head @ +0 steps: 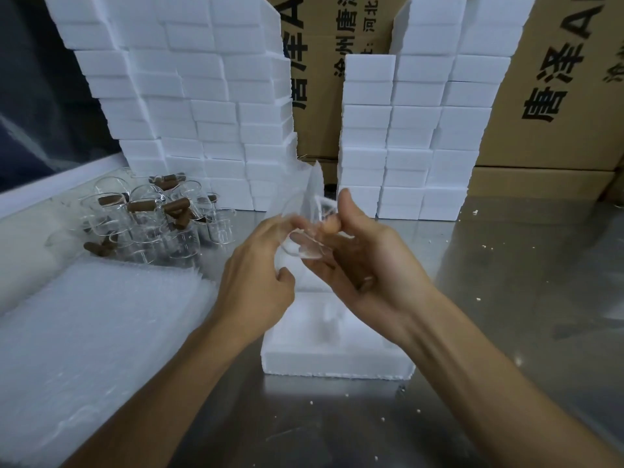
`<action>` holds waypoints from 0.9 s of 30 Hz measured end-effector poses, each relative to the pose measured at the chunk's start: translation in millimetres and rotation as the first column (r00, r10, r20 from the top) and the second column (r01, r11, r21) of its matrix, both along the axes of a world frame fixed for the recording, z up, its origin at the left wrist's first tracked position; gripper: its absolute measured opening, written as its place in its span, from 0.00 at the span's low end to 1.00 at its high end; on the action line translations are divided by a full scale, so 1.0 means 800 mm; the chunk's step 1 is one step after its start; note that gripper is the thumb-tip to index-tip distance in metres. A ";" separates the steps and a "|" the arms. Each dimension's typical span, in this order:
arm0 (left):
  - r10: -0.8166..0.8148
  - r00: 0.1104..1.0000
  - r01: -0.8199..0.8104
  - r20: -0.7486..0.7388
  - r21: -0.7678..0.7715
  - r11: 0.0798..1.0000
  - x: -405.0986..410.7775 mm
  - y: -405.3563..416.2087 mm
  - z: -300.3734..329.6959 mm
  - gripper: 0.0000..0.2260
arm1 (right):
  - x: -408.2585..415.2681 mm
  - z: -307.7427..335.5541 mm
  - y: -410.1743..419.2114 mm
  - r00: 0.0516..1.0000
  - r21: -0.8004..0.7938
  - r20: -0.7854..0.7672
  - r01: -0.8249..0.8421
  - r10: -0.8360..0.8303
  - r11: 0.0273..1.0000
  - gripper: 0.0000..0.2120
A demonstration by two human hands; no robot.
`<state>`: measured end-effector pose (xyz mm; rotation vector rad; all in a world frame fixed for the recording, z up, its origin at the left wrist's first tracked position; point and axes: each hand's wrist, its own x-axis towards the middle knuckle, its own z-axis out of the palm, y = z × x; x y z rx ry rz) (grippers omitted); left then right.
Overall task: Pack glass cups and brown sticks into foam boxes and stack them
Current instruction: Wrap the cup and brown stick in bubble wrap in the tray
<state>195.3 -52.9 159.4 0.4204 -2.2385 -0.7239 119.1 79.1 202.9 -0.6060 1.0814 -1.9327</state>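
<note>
both arms reach forward, left hand and right hand curled together.

We are at a packing bench in a small factory or warehouse. Against the back, white foam boxes are stacked in tall uneven columns, with a second stack to the right. Behind them stand large brown cardboard cartons printed with bold black Chinese characters. The worktop is a bare metal table, scattered with white foam crumbs. On the left sits a heap of small glass cups and brown sticks, and a pile of bubble wrap sheets.
</note>
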 end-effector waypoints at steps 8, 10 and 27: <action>-0.151 0.988 0.151 -0.025 -0.001 0.989 -0.002 0.007 0.001 0.40 | -0.024 -0.018 -0.003 0.979 0.090 -0.132 0.167 -0.154 0.982 0.16; -0.182 0.983 0.182 0.004 -0.024 0.983 -0.001 0.012 0.002 0.42 | -0.027 -0.019 -0.004 0.970 0.109 -0.179 0.188 -0.167 0.976 0.15; -0.326 0.923 0.363 0.205 -0.183 0.914 0.005 0.041 0.011 0.46 | -0.052 -0.031 0.002 0.999 -0.196 0.039 -0.020 0.028 0.980 0.10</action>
